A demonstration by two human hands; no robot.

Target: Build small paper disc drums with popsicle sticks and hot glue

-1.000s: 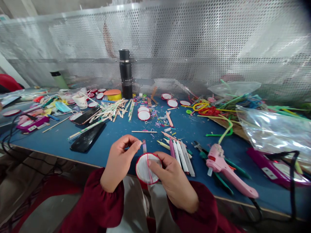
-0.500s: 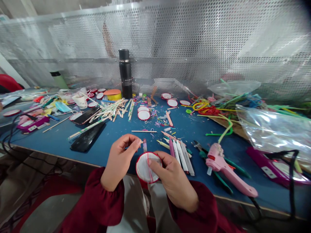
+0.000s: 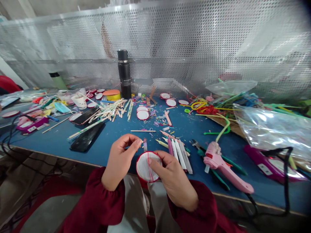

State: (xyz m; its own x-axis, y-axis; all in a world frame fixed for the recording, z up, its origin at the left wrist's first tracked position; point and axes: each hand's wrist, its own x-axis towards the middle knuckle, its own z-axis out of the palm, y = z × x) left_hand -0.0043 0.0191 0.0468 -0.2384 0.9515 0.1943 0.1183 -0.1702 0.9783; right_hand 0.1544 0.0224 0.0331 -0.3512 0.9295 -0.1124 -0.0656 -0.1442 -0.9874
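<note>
Got a red-rimmed white disc [image 3: 143, 168] clamped in the right hand [image 3: 176, 178], with thumb on the face and fingers around the side, in line with the near edge of the blue desk [image 3: 120, 127] and partly against grey trousers. Red thread [image 3: 148, 156] right down the white face. Pinching thumb and forefinger of the left hand [image 3: 120, 159] together, just above and left of the rim; can't say for sure about anything between those tips, way too small. Near them, a little purplish strip [image 3: 145, 145].

Just beyond the right hand, a row of markers [image 3: 180, 154], bunched side by side. Further right, a pink glue gun [image 3: 227, 170] on top of teal-handled pliers [image 3: 199, 150], then a purple box [image 3: 272, 165] with a black cable, near a clear plastic bag [image 3: 272, 124].

Straight ahead, one thin stick [image 3: 143, 131], then a couple of overlapping red-rimmed discs [image 3: 142, 115] beside a scatter of tiny coloured bits. To the left, a black phone [image 3: 86, 139], a messy heap of wooden sticks [image 3: 111, 111] and a paper cup [image 3: 80, 101]. Behind, a black flask [image 3: 124, 77] in front of a perforated metal panel [image 3: 175, 38].
</note>
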